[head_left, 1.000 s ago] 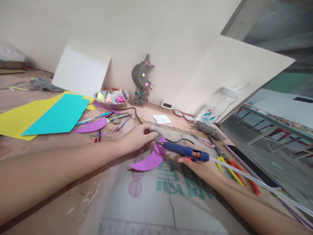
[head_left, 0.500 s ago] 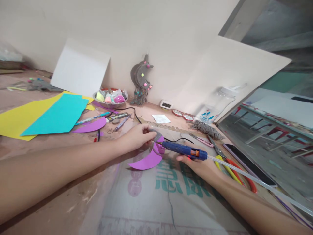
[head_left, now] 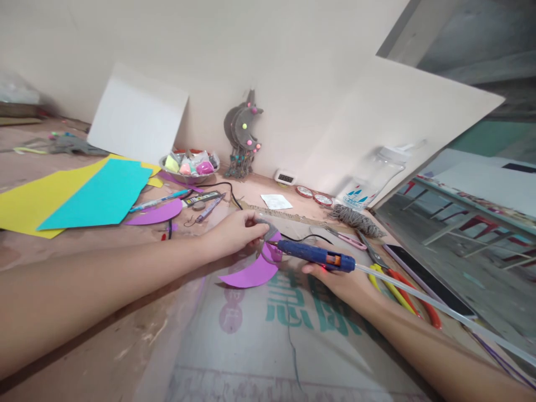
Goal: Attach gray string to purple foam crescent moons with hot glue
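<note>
My right hand (head_left: 341,279) grips a blue hot glue gun (head_left: 316,255) with a clear glue stick (head_left: 422,301) trailing out behind it. Its nozzle points left at the upper tip of a purple paper crescent (head_left: 251,273) lying on the table. My left hand (head_left: 237,231) pinches a small grey piece (head_left: 268,228) right at that tip, fingers closed on it. Both hands work on a clear plastic sheet (head_left: 268,335) with green print beneath it.
Yellow and teal paper sheets (head_left: 84,195) lie at the left. A bowl of coloured pompoms (head_left: 190,166), pens, a grey moon ornament (head_left: 243,134), a ball of grey yarn (head_left: 355,219), scissors, pliers, a phone (head_left: 431,282) and a plastic bottle (head_left: 372,178) ring the work spot.
Hardly anything has moved. The glue gun nozzle has stayed at the crescent's tip and my left hand has kept its pinch; only the view shifted slightly.
</note>
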The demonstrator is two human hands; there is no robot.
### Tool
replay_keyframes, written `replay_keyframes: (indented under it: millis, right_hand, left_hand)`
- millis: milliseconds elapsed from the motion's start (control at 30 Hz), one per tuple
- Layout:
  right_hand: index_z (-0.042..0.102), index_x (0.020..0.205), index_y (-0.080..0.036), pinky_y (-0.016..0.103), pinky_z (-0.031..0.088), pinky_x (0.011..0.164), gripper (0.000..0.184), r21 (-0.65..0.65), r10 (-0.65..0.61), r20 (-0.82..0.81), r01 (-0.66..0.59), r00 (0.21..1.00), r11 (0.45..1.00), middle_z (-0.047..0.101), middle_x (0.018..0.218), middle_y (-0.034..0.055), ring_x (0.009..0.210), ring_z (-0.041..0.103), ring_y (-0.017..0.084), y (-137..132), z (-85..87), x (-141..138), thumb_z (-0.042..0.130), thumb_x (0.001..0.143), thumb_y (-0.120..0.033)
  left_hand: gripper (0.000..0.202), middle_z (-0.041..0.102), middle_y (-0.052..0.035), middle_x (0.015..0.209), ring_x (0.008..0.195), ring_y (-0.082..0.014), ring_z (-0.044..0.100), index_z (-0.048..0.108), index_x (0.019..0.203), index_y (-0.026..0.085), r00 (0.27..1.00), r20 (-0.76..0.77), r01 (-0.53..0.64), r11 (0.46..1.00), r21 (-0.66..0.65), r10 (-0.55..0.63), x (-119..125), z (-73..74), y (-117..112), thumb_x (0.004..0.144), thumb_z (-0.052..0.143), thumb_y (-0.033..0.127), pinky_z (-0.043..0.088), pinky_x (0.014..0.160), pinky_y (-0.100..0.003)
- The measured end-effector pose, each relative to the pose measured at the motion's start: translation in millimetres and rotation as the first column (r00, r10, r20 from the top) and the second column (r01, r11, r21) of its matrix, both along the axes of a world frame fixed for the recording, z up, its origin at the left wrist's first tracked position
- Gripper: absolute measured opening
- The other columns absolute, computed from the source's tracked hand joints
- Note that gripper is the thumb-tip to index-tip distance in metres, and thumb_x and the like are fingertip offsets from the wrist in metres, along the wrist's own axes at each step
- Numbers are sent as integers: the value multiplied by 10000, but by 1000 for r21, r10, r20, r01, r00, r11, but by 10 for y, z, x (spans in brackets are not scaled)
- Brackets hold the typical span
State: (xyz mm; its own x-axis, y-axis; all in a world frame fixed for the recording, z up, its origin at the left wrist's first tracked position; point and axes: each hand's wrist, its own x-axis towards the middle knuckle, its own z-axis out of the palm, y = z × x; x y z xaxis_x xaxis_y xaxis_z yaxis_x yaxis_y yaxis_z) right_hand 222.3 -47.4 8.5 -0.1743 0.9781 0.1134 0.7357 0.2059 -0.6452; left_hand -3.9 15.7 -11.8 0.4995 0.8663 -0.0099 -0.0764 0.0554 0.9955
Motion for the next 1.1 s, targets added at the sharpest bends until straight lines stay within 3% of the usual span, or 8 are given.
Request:
replay_keyframes:
  millis: [767,1100]
  right_hand:
    - [550,707,-204,247,409,495,273,-8,-21,-13,21,1000,1000,524,615,-25,588,500,148,9,7,20,646,736,-458]
    - [641,792,-212,279,501,587,286,0,-60,-19,60,998,998,662,711,0,673,611,196,22,-18,47,649,726,-491]
  left_hand:
    - [132,506,44,498,367,-51,409,461,691,182,993,-100,-62,998,26,64,0,39,11,806,525,195,269,323,-157]
    - [121,504,39,503,382,-62,419,473,694,181,990,-120,-65,997,47,70,-8,24,29,800,526,203,280,326,-167]
